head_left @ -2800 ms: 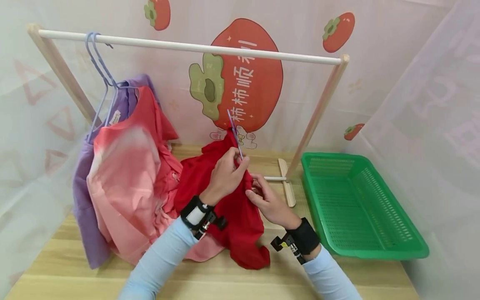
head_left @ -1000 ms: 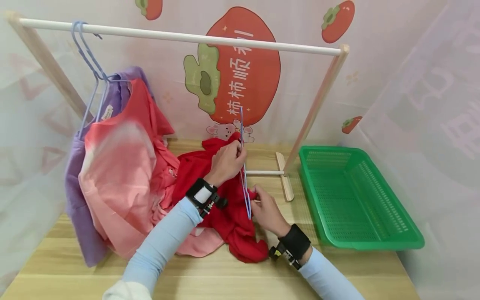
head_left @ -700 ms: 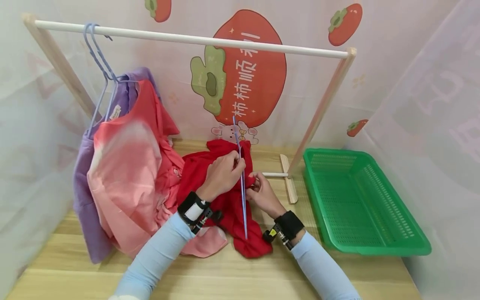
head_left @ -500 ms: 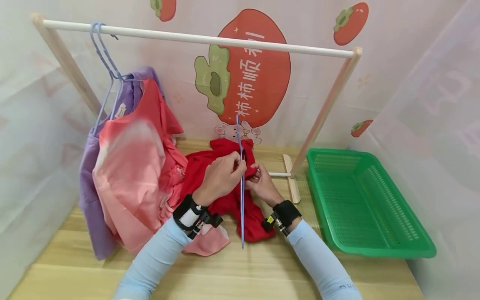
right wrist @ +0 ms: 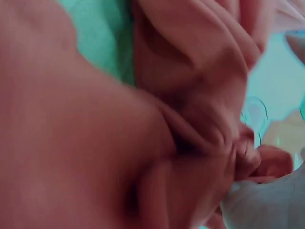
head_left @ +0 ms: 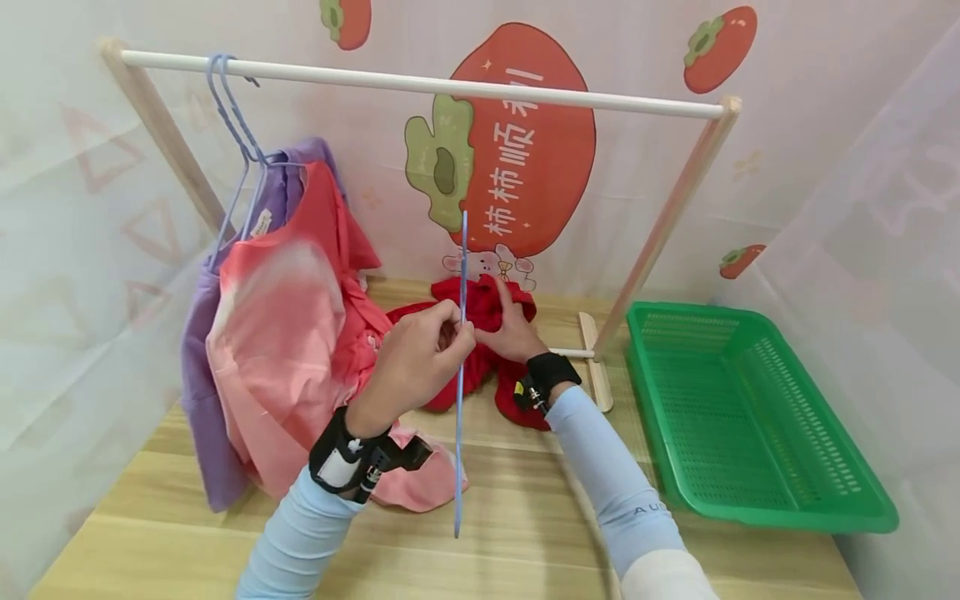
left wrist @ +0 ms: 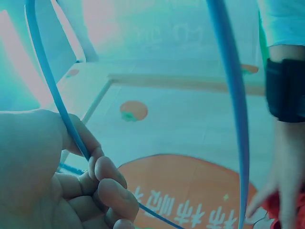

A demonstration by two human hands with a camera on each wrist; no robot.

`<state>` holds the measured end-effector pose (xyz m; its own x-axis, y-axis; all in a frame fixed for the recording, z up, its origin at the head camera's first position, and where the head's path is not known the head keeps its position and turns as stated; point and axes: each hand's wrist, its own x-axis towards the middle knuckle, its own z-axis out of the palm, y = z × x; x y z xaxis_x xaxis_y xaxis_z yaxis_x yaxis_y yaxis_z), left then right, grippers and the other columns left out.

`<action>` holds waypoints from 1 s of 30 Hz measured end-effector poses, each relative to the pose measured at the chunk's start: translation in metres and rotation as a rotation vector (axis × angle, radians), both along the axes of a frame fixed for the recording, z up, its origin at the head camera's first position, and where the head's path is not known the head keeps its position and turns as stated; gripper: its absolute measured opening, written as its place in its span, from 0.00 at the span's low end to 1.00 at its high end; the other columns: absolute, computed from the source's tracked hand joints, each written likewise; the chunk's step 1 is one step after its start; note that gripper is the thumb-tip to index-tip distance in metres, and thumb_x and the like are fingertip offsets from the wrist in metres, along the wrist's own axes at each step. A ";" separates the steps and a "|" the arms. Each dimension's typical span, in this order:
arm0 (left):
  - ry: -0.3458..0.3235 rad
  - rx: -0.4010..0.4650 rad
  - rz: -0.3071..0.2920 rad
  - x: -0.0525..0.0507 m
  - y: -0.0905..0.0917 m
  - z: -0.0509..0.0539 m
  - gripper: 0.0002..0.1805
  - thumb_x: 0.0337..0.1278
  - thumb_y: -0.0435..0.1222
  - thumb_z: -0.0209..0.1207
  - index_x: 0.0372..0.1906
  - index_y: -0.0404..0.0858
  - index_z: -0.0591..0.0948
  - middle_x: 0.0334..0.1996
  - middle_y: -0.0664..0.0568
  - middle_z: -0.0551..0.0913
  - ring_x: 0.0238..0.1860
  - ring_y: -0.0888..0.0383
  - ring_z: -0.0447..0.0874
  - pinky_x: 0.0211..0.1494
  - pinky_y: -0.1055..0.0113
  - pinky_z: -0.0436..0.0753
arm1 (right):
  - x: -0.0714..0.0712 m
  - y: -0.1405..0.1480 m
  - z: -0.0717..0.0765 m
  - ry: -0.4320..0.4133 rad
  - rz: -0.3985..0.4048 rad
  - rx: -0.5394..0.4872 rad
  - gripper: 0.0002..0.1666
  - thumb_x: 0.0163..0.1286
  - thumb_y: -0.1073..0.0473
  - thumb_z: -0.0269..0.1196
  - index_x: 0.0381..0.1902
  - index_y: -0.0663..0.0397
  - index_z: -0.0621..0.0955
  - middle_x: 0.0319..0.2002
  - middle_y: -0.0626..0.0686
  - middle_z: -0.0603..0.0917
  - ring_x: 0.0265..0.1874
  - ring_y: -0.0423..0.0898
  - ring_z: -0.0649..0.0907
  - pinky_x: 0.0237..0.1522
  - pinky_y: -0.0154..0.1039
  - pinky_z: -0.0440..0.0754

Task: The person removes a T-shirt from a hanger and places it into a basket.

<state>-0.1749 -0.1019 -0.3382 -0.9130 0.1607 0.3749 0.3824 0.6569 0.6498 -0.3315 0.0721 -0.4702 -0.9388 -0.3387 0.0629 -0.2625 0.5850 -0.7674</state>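
Note:
A blue hanger point(head_left: 460, 417) is seen nearly edge-on in the head view, pinched between the thumb and fingers of the left hand point(head_left: 412, 358). In the left wrist view the same hanger point(left wrist: 234, 90) curves past the left hand point(left wrist: 71, 176). Crumpled red cloth point(head_left: 480, 302) lies on the table beyond the hanger. The right hand point(head_left: 513, 332) reaches onto it with thumb and forefinger spread, touching the cloth; its other fingers are partly hidden. Folds of the cloth point(right wrist: 205, 86) fill much of the right wrist view, close and blurred.
A rack with a white rail point(head_left: 420, 84) stands at the back. At its left hang a purple garment point(head_left: 204, 400) and a pink-red garment point(head_left: 285, 308), whose lower part spreads on the table point(head_left: 525, 533). A green basket point(head_left: 765, 417) sits at the right.
The left hand has drawn the hanger left and nearer, away from the red cloth. The right hand has moved farther back over the cloth, its fingers going from pinching to spread.

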 end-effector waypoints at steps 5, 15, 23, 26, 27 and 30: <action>0.035 0.019 -0.005 -0.011 -0.011 0.012 0.11 0.72 0.42 0.55 0.32 0.42 0.77 0.22 0.52 0.78 0.26 0.57 0.74 0.30 0.63 0.70 | 0.009 -0.034 -0.002 -0.072 0.082 0.366 0.63 0.61 0.24 0.66 0.86 0.23 0.47 0.79 0.74 0.53 0.79 0.76 0.55 0.71 0.79 0.62; 0.077 0.085 -0.084 -0.036 -0.007 0.052 0.10 0.74 0.42 0.54 0.36 0.41 0.77 0.25 0.51 0.76 0.29 0.54 0.75 0.32 0.62 0.71 | 0.032 -0.053 -0.004 -0.106 0.088 0.550 0.53 0.64 0.36 0.71 0.81 0.43 0.63 0.81 0.73 0.51 0.80 0.80 0.50 0.70 0.84 0.56; 0.106 0.061 -0.144 -0.046 0.015 0.084 0.11 0.74 0.43 0.53 0.36 0.41 0.77 0.27 0.51 0.81 0.31 0.55 0.78 0.36 0.62 0.74 | 0.040 -0.022 -0.017 0.288 0.042 0.388 0.14 0.64 0.66 0.67 0.47 0.64 0.82 0.50 0.65 0.81 0.54 0.65 0.84 0.52 0.62 0.84; 0.112 0.054 -0.157 -0.052 0.023 0.092 0.11 0.74 0.43 0.53 0.36 0.41 0.77 0.28 0.51 0.82 0.32 0.55 0.79 0.37 0.62 0.74 | 0.039 -0.003 -0.016 0.392 -0.006 0.321 0.05 0.62 0.72 0.64 0.35 0.60 0.80 0.35 0.60 0.85 0.39 0.61 0.88 0.40 0.55 0.88; 0.111 0.051 -0.161 -0.055 0.026 0.094 0.11 0.74 0.43 0.53 0.36 0.41 0.77 0.29 0.51 0.82 0.33 0.55 0.79 0.37 0.62 0.74 | 0.040 0.004 -0.014 0.398 -0.023 0.305 0.06 0.61 0.73 0.64 0.33 0.58 0.79 0.31 0.60 0.85 0.36 0.61 0.88 0.37 0.55 0.87; 0.109 0.042 -0.158 -0.060 0.032 0.098 0.11 0.75 0.43 0.52 0.37 0.41 0.77 0.29 0.50 0.81 0.33 0.54 0.78 0.35 0.62 0.72 | 0.043 0.023 -0.005 0.393 -0.061 0.318 0.11 0.56 0.74 0.67 0.31 0.53 0.80 0.29 0.58 0.86 0.34 0.62 0.88 0.31 0.56 0.84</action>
<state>-0.2345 -0.0697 -0.2400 -0.8313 0.2805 0.4798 0.5482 0.5563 0.6246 -0.2882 0.0949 -0.4755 -0.8835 -0.3436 0.3184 -0.4537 0.7967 -0.3992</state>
